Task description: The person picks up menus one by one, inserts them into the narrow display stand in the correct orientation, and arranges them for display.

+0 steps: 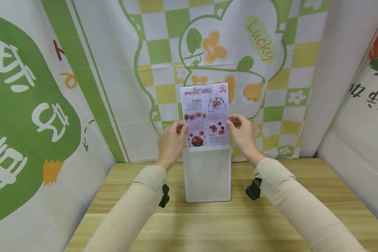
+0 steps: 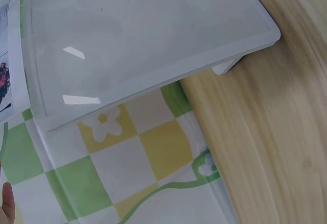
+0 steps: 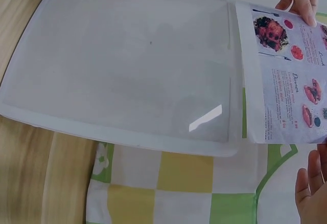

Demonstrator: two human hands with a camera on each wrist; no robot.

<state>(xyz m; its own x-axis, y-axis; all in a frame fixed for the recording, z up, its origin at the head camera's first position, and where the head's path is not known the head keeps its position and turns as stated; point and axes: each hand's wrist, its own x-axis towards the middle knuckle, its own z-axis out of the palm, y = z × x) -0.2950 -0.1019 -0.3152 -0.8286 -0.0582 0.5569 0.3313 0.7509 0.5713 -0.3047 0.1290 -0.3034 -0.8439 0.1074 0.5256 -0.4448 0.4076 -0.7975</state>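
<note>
One printed cloth backdrop (image 1: 113,87) fills the upper part and both sides of the head view; it has green and yellow checks, flowers and the word "Lucky". Below it, one wooden table (image 1: 208,224) takes the lower part of the frame.

On the table, in the centre of the frame, stands one clear plastic sign holder (image 1: 207,175). It stands upright on its base, close to the cloth. In the left wrist view the holder (image 2: 143,40) takes the upper part of the frame, and in the right wrist view it (image 3: 127,65) fills the upper left and centre.

There is one menu sheet (image 1: 205,115), with the title "SPECIAL MENU" and small food photos. It is upright just above the centre of the head view, and its lower edge meets the top opening of the holder. Most of the sheet is above the holder. In the right wrist view the sheet (image 3: 288,75) is at the right side, touching the end of the holder.

Two arms in beige sleeves come from the lower corners and go up to the sheet. Each wrist carries one small black camera.

The left hand (image 1: 170,143) pinches the left edge of the sheet, with the thumb on the front. The right hand (image 1: 243,134) pinches the right edge in the same way, with its fingers curled around the edge.
</note>
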